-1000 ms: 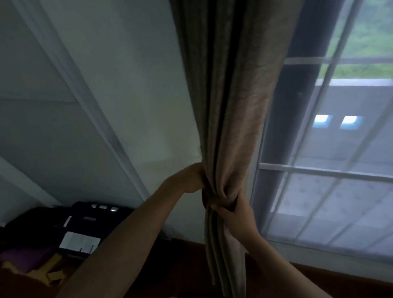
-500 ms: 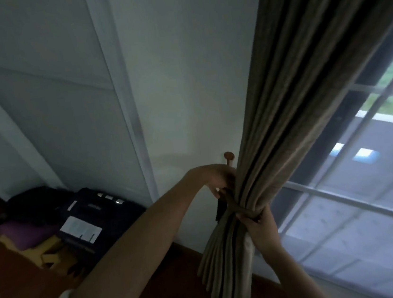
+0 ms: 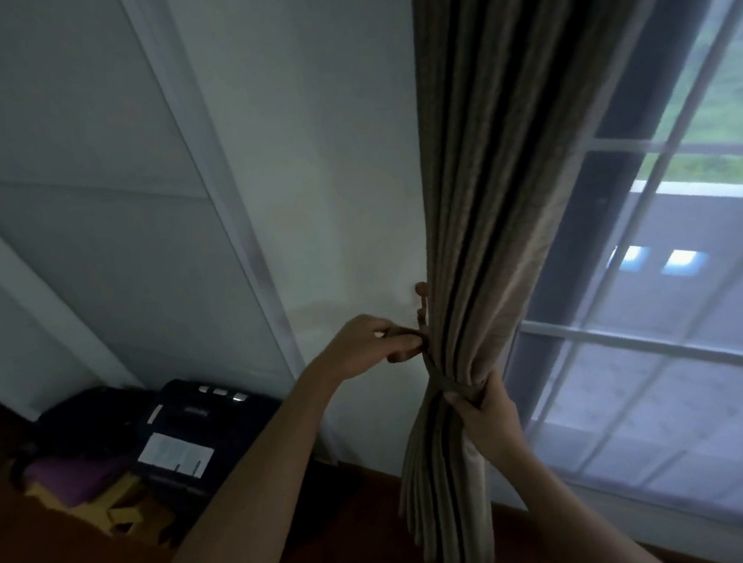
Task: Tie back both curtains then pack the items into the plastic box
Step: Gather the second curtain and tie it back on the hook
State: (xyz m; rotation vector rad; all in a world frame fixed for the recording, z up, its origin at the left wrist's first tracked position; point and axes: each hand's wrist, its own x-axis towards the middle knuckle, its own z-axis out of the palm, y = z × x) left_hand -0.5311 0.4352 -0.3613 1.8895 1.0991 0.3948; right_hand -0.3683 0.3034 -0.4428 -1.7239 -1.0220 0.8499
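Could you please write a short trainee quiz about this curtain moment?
1. True or false: the curtain hangs loose, with no band around it.
2. Which hand grips the gathered curtain just under the tie-back? A) left hand B) right hand
3. Fill in: the left hand holds the tie-back's end beside the ____ on the wall.

Key: 1 false. 2 B, the right hand. 3 hook.

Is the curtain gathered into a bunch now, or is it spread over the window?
Gathered. The curtain narrows to a tight waist where a tieback circles it, the right hand grips there, and the window beside it is uncovered.
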